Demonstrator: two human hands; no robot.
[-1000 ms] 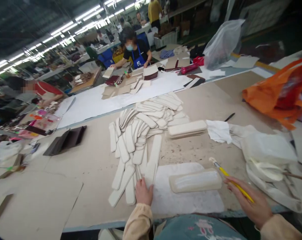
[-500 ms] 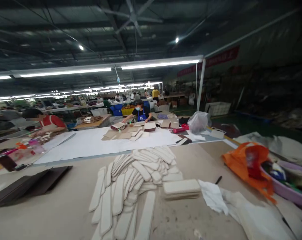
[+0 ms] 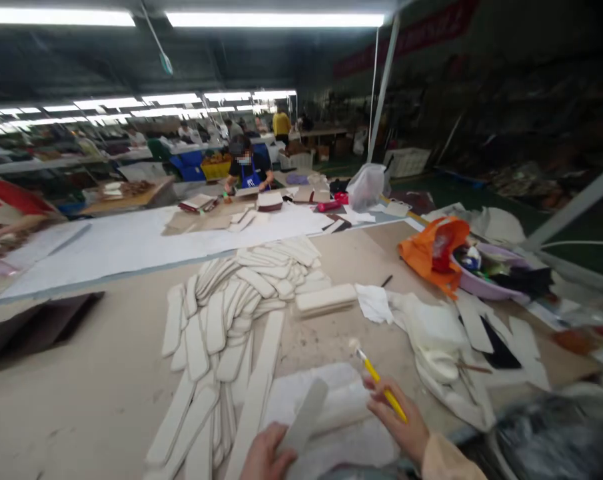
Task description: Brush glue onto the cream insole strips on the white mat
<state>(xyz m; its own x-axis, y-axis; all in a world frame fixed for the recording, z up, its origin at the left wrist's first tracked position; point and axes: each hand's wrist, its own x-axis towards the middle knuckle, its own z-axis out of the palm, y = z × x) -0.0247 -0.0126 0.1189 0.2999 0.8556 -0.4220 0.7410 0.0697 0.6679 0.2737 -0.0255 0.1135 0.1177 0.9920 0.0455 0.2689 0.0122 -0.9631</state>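
Note:
At the bottom centre my left hand point(image 3: 268, 455) grips a pale rounded strip point(image 3: 308, 412), which tilts up and is blurred by motion. My right hand point(image 3: 400, 419), to its right, holds a brush with a yellow handle point(image 3: 387, 392), bristles pointing up and left. Beneath the strip and between the hands lies a white cloth point(image 3: 348, 383). A large heap of cream rounded strips point(image 3: 216, 320) spreads over the table to the left. Beyond the cloth sits a neat stack of the same strips point(image 3: 326, 300), beside a crumpled white tissue point(image 3: 374, 303).
Dark brown sheets point(image 3: 38, 327) lie at the left. An orange bag point(image 3: 434, 250) and a purple basin point(image 3: 481, 283) of items stand at the right, near white cloths point(image 3: 434, 333). Across the table point(image 3: 116, 360), a person in a blue apron point(image 3: 250, 170) works; another, in red point(image 3: 8, 203), is at left.
The view has tipped down and shifted right, so the table's contents appear higher and further left. Both hands, the held strip, the brush and the white cloth beneath have come into view.

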